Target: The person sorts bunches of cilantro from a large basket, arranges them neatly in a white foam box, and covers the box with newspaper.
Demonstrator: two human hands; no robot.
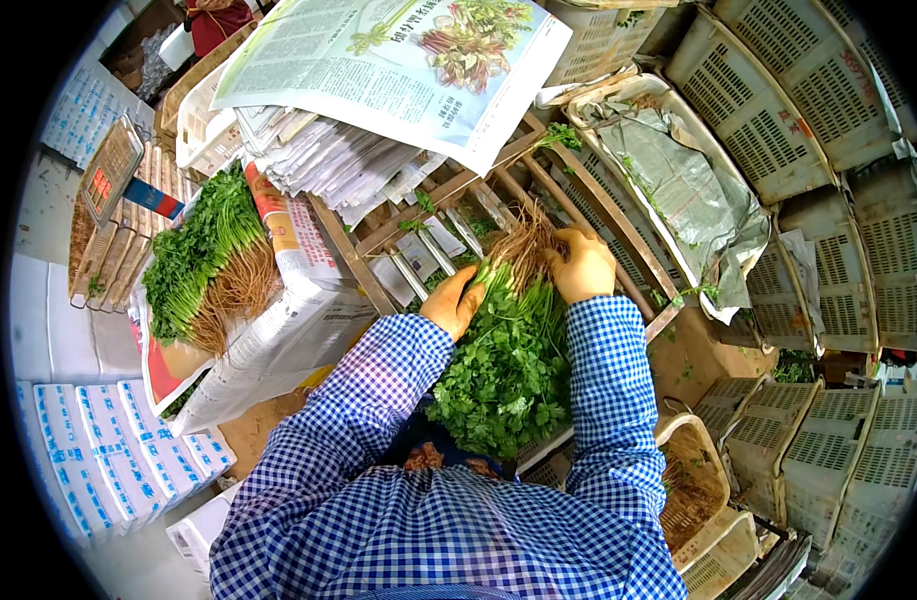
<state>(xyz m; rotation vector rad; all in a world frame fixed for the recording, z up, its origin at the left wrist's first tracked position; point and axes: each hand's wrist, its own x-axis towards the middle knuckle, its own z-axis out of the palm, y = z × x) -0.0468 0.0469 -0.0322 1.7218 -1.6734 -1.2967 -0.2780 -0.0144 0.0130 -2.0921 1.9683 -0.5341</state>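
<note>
A bunch of leafy coriander (503,375) lies across a rusty metal rack (578,200), its leaves toward me and its brown roots (523,240) pointing away. My left hand (456,303) is curled against the left side of the stems, thumb along them. At the root end, my right hand (583,265) is closed with its fingertips on the roots. Part of each hand's grip is hidden by the stems and roots. Both arms wear blue checked sleeves.
Left, more coriander (208,260) rests on a newspaper-lined container (298,310), near a scale (113,175). Beyond the rack lies a newspaper stack (348,160) under a printed sheet (398,60). Stacked plastic crates (758,100) line the right. White packs (108,450) stand lower left.
</note>
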